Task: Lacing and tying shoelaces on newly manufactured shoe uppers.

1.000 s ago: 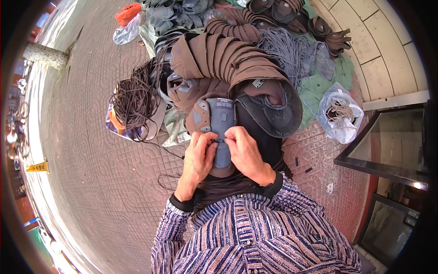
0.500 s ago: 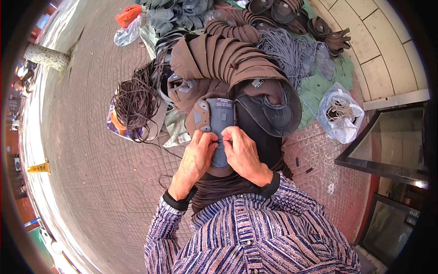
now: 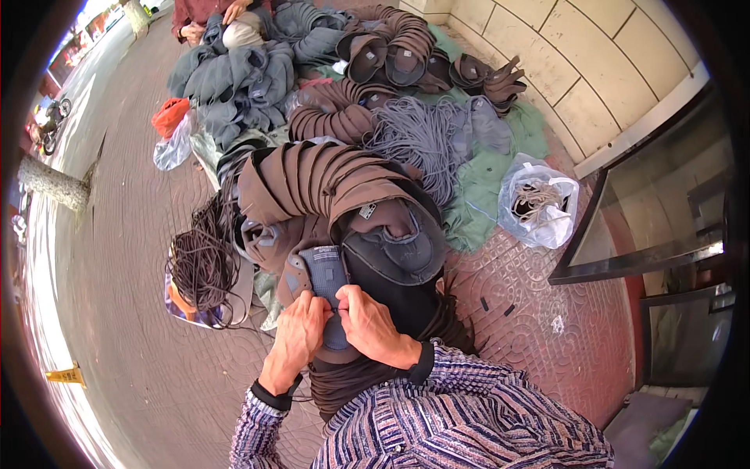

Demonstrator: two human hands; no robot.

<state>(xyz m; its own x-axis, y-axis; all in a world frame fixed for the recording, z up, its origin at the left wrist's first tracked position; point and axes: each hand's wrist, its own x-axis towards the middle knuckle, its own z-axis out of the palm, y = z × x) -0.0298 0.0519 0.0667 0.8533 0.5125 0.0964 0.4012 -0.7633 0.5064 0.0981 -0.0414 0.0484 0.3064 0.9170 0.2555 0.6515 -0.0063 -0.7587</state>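
Observation:
On my lap lies a brown shoe upper (image 3: 292, 275) with a grey-blue mesh tongue (image 3: 323, 270). My left hand (image 3: 297, 332) is pinched at the tongue's left side. Close beside it, my right hand (image 3: 375, 327) pinches from the right, the fingertips almost meeting. A short dark bit of shoelace (image 3: 335, 311) seems to show between them; most of it is hidden by the fingers. Just beyond, a curved stack of brown shoe uppers (image 3: 312, 184) rests against my legs. Many dark brown laces (image 3: 344, 383) lie across my lap.
A bundle of brown laces (image 3: 205, 270) lies at left, grey laces (image 3: 414, 141) beyond the stack. A plastic bag (image 3: 539, 203) with pale cords stands near a dark-framed glass panel (image 3: 648, 203) at right. Another person's hand (image 3: 236, 11) shows behind grey uppers (image 3: 234, 86).
The view has tilted up and shifted, so the far piles and another person now show. Both my hands keep their pinch at the tongue, with little visible change.

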